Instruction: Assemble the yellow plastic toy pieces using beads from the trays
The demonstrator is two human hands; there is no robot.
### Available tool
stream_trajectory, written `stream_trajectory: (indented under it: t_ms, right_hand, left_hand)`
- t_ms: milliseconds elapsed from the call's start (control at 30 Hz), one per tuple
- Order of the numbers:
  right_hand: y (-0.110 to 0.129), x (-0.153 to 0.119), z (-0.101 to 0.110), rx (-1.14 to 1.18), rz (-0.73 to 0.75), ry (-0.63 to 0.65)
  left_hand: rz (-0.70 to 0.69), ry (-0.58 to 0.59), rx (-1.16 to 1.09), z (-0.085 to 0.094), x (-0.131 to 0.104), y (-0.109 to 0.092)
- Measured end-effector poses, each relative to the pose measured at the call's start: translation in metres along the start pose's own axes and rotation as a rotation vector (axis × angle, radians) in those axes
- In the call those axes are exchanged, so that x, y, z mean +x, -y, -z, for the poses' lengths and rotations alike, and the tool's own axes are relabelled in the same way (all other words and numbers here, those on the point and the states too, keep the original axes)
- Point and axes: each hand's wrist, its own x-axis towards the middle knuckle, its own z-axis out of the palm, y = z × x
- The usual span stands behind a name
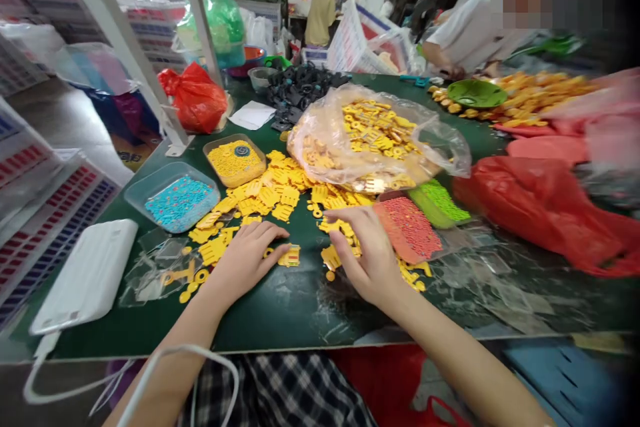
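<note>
My left hand [250,253] rests over the yellow pieces, its thumb and fingertips near a small yellow piece [290,255] that lies on the green table [280,313]. Thumb and fingers are apart, and the thumb tip meets the edge of that piece. To the right, my right hand [364,247] hovers over other yellow parts with its fingers spread and curved; nothing shows in its grasp. Between and beyond both hands lies a heap of flat yellow pieces [270,190]. A tray of red beads [411,225] is just right of my right hand.
Trays of blue beads [177,203], yellow beads [233,159] and green beads [443,201] surround the heap. Behind are a clear bag of yellow parts [375,137] and black parts [305,90]. A white power bank [87,273] lies left, red plastic [540,210] right. A person works across the table.
</note>
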Motion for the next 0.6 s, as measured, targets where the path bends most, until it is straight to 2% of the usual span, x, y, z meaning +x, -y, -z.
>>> stream_trajectory:
  t_ms: [100,167,233,300,400,467,533,600]
  right_hand:
    - [-0.037,0.013,0.044,-0.205,-0.190,0.077]
    - [-0.075,0.018,0.081,-0.438,-0.422,0.155]
    - [-0.115,0.020,0.114,-0.670,-0.652,0.377]
    - [-0.148,0.019,0.137,-0.697,-0.733,0.509]
    - [-0.178,0.017,0.150,-0.659,-0.782,0.682]
    - [-0.187,0.015,0.149,-0.636,-0.800,0.779]
    - [-0.192,0.014,0.148,-0.636,-0.812,0.843]
    - [-0.195,0.013,0.148,-0.655,-0.815,0.872]
  left_hand:
    - [-0.023,-0.036,-0.002,0.000,0.002,0.003]
    - [-0.039,-0.062,0.003,0.000,0.003,0.004]
    - [-0.059,-0.090,0.016,0.000,0.003,0.004]
    - [-0.082,-0.127,0.036,0.001,0.003,0.004]
    - [-0.128,-0.190,0.085,0.003,0.006,-0.001]
    - [-0.184,-0.211,0.114,0.005,0.011,-0.016]
    - [-0.275,-0.184,0.114,0.004,0.020,-0.044]
    - [-0.406,-0.112,0.080,-0.005,0.033,-0.084]
